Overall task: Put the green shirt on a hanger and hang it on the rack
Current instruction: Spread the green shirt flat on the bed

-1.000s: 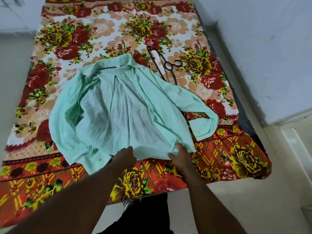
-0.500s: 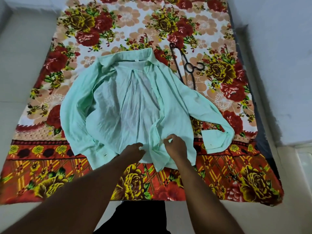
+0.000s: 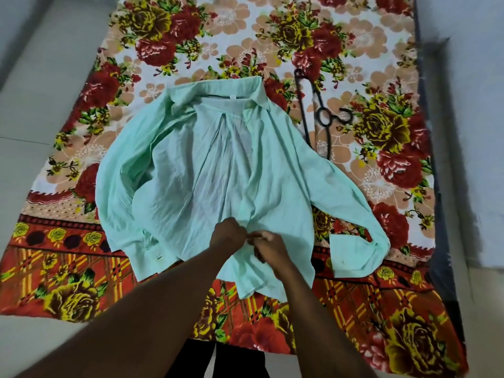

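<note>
1. The shirt [image 3: 218,184] lies spread on the bed [image 3: 381,64], collar at the far end, hem towards the person, its front open over most of its length.
2. The left hand [image 3: 228,236] and right hand [image 3: 268,245] meet at the placket near the hem. The fingers of both are pinched narrow on cloth, most likely working a button there; the button itself cannot be made out.
3. The hanger [image 3: 316,113] lies on the bed just beside the shirt's right shoulder, untouched. No rack is in view.
4. To do this step well, I would keep the two front edges flat and aligned, so that nothing twists.
5. If the shirt is being fastened, the collar end is best left open, so the hanger can slip in.
6. Pulling the hem too hard would drag the shirt down the bed and bunch the sleeves.
</note>
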